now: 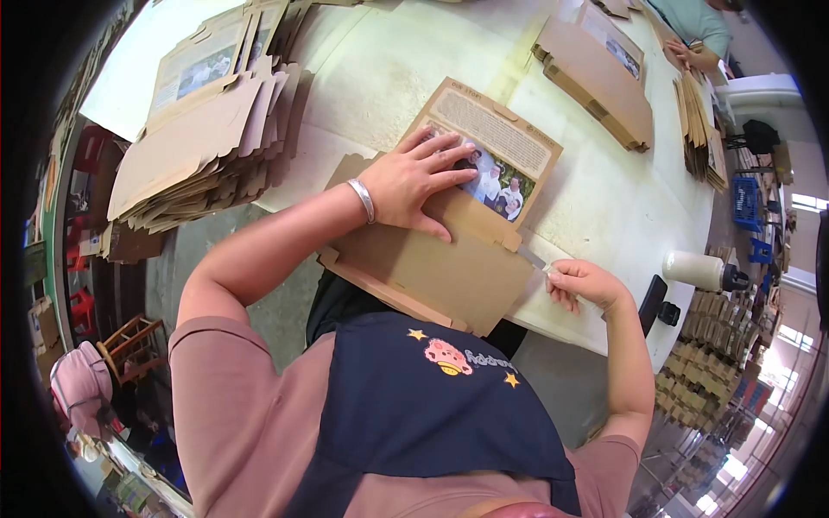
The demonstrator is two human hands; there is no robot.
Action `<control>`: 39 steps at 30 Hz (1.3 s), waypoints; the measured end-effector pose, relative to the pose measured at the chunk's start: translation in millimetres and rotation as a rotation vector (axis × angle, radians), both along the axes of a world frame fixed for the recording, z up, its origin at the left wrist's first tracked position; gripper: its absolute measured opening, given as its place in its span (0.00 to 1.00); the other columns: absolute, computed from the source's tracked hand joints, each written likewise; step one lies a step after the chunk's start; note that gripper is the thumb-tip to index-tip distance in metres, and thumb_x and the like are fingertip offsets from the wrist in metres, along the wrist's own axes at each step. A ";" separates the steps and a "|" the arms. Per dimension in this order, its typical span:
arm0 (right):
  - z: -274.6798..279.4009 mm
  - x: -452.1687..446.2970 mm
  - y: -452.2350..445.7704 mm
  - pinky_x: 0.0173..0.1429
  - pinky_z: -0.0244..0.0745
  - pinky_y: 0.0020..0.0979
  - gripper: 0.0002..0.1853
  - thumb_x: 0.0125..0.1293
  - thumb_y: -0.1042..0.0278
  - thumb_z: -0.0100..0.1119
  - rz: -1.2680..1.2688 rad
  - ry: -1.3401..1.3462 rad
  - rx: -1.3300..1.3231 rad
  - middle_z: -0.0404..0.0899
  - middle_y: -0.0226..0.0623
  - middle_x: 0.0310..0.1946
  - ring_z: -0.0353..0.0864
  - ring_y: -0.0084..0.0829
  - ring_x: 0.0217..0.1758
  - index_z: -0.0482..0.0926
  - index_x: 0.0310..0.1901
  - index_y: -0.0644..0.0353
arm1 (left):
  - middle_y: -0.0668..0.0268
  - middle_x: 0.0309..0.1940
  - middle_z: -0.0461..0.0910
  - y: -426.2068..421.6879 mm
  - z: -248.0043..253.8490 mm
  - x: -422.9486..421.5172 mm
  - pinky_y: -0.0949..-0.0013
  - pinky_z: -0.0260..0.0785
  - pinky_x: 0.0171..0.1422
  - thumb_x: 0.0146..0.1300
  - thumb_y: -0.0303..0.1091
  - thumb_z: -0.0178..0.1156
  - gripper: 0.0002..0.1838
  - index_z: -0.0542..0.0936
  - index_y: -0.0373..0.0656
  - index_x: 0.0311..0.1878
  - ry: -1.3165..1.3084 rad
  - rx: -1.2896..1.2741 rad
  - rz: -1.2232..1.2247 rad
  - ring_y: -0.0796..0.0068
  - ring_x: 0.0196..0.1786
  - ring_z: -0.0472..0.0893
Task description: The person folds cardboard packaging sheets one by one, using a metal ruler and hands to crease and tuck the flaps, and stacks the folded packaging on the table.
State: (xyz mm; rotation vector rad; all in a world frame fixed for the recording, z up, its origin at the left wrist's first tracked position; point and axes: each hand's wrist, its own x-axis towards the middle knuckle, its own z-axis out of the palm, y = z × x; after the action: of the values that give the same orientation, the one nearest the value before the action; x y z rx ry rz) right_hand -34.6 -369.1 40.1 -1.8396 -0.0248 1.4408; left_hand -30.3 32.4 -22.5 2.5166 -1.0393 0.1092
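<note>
My left hand [414,180] lies flat with fingers spread on a brown cardboard box blank [449,259], which carries printed text and a group photo. A silver bracelet [362,201] circles that wrist. The blank rests on the white table and reaches over its near edge toward my apron. At the blank's right side my right hand [583,283] is closed around the end of a thin flat grey tool [532,256]. The tool's tip meets the cardboard edge by the fold; its exact kind cannot be made out.
A tall stack of folded cardboard blanks [186,142] stands at the left, and another pile [596,82] lies at the far right. A white bottle [692,270] and a black phone-like object [654,302] sit at the table's right edge. Another person [695,30] works at the far right.
</note>
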 end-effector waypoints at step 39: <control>-49.4 -73.8 35.5 0.41 0.79 0.35 0.18 0.58 0.59 0.82 -0.287 -1.385 -0.238 0.79 0.33 0.39 0.81 0.35 0.37 0.83 0.44 0.54 | 0.63 0.39 0.88 -44.2 36.6 10.6 0.56 0.77 0.54 0.75 0.58 0.58 0.24 0.88 0.47 0.37 0.342 0.281 0.285 0.64 0.47 0.86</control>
State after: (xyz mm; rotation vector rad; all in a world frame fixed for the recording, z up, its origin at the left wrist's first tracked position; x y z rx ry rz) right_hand -108.4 -333.6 -9.3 -2.5414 -0.2643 -0.2205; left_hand -19.6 -11.8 14.1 2.7879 -0.5903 -0.4002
